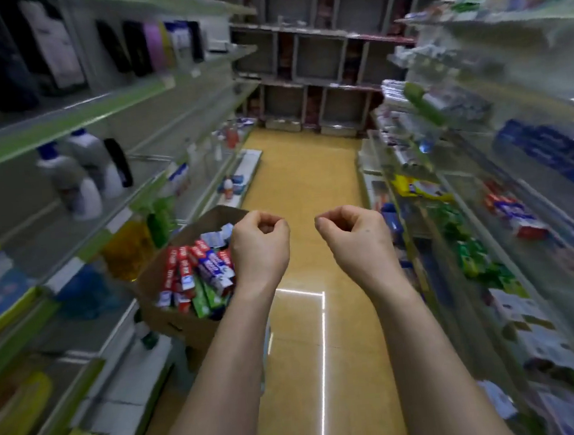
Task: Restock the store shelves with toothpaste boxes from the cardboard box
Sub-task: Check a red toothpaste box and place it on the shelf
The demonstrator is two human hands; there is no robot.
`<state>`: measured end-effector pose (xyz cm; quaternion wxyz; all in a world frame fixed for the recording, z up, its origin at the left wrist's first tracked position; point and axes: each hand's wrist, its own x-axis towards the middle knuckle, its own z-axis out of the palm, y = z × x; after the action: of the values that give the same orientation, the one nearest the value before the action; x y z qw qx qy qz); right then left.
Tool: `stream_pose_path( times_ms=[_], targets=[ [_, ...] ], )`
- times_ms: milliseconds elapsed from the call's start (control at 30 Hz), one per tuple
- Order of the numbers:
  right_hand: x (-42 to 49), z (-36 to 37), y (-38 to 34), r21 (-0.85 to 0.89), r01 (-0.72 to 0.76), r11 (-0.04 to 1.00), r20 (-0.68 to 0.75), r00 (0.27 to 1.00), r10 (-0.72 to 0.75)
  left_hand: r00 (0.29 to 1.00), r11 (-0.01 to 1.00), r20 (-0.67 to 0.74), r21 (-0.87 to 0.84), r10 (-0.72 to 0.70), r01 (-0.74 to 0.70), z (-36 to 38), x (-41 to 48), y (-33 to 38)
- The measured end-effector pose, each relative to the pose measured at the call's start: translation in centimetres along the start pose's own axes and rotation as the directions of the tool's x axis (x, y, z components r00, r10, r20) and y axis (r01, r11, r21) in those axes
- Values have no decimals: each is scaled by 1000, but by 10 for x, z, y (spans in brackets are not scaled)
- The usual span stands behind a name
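Hovering above the aisle floor [304, 188], left hand [258, 245] and right hand [355, 236] both clenched and empty, cardboard box [180, 323] of toothpaste boxes [197, 270] beside left shelves [65, 121]

A narrow aisle with a glossy tan floor [304, 188] runs between stocked shelves [98, 105] on both sides. Grey cubby units [317, 57] close the far end. Thin light streaks [322, 324] reflect off the floor.

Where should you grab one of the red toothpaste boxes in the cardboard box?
Pinch the upper end of a red toothpaste box across its narrow sides, coming down from above. The boxes lean packed side by side in the cardboard box, so only their top ends stick up free. The left hand is nearest, so it is probably the easiest one to use.
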<state>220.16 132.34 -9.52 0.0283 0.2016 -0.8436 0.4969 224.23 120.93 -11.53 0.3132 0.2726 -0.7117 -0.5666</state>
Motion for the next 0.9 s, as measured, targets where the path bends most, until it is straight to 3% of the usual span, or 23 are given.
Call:
stream_pose_path(
  times_ms=[267,567,733,900],
  targets=[
    [112,80,10,98,-15,995,176,984,-2,976,993,-194,41,-102,112,-9,110,-39],
    [198,176,35,58,-59,997,345,938,35,902,941,-349,130,-252,314,-15,194,-100],
    [223,229,49,8,-133,991,417,901,118,876,910,-349,124,-334,396,-31,239,-138],
    [240,287,78,-83,-301,950,402,862,308,837,843,-249,118,-487,525,-39,290,-192]
  ],
)
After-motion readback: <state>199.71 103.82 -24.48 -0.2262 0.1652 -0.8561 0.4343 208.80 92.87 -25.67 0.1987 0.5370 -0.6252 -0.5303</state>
